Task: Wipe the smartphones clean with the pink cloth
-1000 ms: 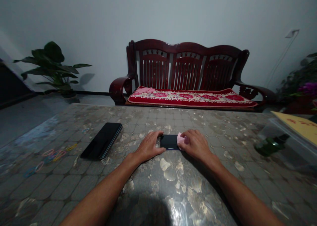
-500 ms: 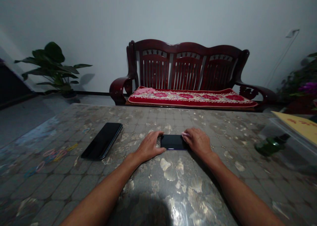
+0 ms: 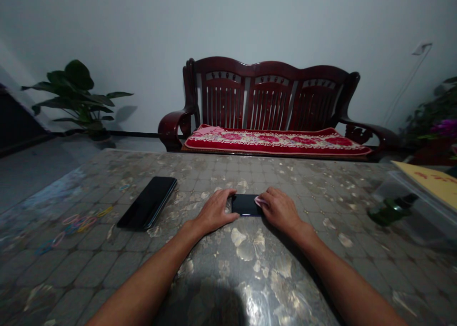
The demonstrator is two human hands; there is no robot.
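A dark smartphone (image 3: 244, 205) lies flat on the table, screen up, its long side running left to right. My left hand (image 3: 215, 209) grips its left end, thumb on the near edge and fingers on the far edge. Bunched in the fingers of my right hand (image 3: 279, 208) is a small pink cloth (image 3: 260, 201), pressed on the right part of the screen. That hand hides the phone's right end. Farther left, a larger black phone (image 3: 148, 203) rests at a slant, untouched.
Colourful rubber bands (image 3: 80, 222) lie scattered at the left. To the right, a green bottle (image 3: 391, 209) stands by a clear plastic box (image 3: 424, 226) with a yellow sheet (image 3: 428, 179) on top. Behind the patterned table (image 3: 228, 278) is a wooden bench (image 3: 271, 97).
My right hand has slid a little to the left over the screen with the pink cloth, and more of the cloth shows. My left hand and the phone have stayed in place.
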